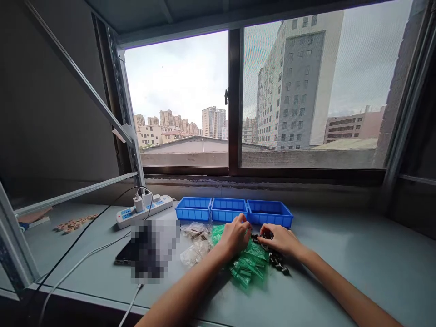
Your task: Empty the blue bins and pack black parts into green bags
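Note:
My left hand point(235, 235) is over the green plastic bags point(250, 265), close to the front of the middle blue bin point(229, 214). Its fingers are curled together, and what they hold, if anything, is hidden. To its right, my right hand point(279, 239) is closed, thumb against fingers, around small dark part pieces at the edge of the pile. More of these small dark, shiny parts point(278, 262) lie on the table just below that hand, beside the green bags. Clear plastic bags with small pale contents point(196, 250) lie left of my left hand.
Two more blue bins, left point(193, 214) and right point(270, 220), flank the middle one in a row. A white power strip point(145, 211) with plugs and cables stands at the left. Near it lies a dark, partly blurred phone point(127, 252). Small tan pieces point(73, 224) lie farther left.

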Motion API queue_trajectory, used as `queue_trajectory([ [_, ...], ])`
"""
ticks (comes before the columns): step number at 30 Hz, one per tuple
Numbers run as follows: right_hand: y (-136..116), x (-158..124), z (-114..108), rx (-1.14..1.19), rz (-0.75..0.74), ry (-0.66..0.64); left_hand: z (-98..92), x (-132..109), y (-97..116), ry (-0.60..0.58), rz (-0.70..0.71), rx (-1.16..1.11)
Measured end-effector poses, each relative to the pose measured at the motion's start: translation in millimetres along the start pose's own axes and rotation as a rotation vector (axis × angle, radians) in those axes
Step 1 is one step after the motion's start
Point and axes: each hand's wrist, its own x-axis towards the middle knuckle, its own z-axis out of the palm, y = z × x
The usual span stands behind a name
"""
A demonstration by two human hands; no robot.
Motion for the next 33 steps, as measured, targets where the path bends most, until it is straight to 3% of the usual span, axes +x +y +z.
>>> queue_trajectory([
  [12,10.7,4.9,8.1,0.076,-0.002,0.029,-7.3,-1.8,3.1,-0.053,-0.01,0.016],
  [19,27.9,17.2,12.8,0.45,-0.032,0.015,-5.0,-0.4,1.8,-0.06,-0.005,0.016],
  [25,24.2,20.7,13.1,0.759,-0.04,0.123,-5.6,-1.5,1.4,-0.062,-0.012,0.009],
  [33,17.4,20.4,19.0,0.828,-0.067,0.178,-1.6,0.5,0.3,-0.031,-0.021,0.001],
])
